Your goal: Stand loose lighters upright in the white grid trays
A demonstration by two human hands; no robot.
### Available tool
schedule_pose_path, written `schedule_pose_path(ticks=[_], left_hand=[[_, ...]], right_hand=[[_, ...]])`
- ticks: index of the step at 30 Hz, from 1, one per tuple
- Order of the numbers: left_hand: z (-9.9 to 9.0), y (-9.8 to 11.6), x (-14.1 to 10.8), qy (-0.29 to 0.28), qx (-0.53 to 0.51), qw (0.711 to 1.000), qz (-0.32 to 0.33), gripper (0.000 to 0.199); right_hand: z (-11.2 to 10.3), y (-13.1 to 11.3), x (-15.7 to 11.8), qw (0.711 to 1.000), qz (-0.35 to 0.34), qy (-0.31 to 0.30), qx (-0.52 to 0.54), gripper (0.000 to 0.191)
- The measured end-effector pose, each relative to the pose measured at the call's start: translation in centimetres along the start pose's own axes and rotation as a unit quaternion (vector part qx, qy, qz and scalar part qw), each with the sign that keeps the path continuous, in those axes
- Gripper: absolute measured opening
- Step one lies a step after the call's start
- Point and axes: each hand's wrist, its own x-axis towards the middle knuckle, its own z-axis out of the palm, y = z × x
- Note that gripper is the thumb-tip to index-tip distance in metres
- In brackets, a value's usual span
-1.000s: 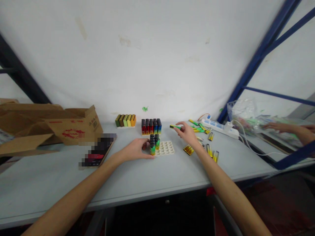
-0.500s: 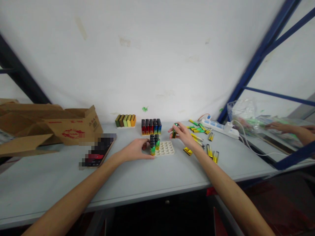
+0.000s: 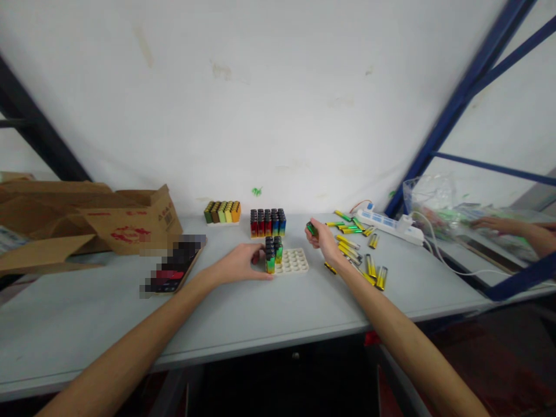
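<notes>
A cream tray (image 3: 296,262) with round holes lies on the table, several green and yellow lighters (image 3: 270,258) upright at its left end. My left hand (image 3: 243,262) rests at that end, fingers and thumb curved round the tray and the lighters. To the right of the tray, my right hand (image 3: 320,238) is closed on a dark green lighter (image 3: 311,228). Loose yellow and green lighters (image 3: 348,249) lie beside and beyond my right hand. Behind the tray stands a block of red and blue lighters (image 3: 268,223).
Another lighter set (image 3: 222,212) stands by the wall. On the left are a phone (image 3: 176,266) and an open cardboard box (image 3: 130,223). A power strip (image 3: 390,225) with a white cable lies right, before a blue metal frame (image 3: 434,136). Another person's hand (image 3: 495,224) shows far right.
My right hand has moved slightly right with the dark green lighter, which is now tilted instead of upright. My left hand stays at the tray.
</notes>
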Motion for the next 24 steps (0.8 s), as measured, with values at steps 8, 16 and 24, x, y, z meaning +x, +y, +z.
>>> schedule_pose_path(ticks=[8, 16, 24], left_hand=[[0.0, -0.1, 0.0, 0.001, 0.003, 1.000, 0.010, 0.060], [-0.1, 0.0, 0.0, -0.002, 0.006, 1.000, 0.008, 0.061], [-0.1, 0.2, 0.0, 0.003, -0.001, 1.000, 0.008, 0.058]], right_hand=[[0.2, -0.2, -0.2, 0.996, -0.048, 0.026, -0.066, 0.043], [0.4, 0.2, 0.1, 1.000, 0.000, -0.004, 0.023, 0.058], [1.1, -0.7, -0.6, 0.988, -0.123, -0.090, -0.039, 0.042]])
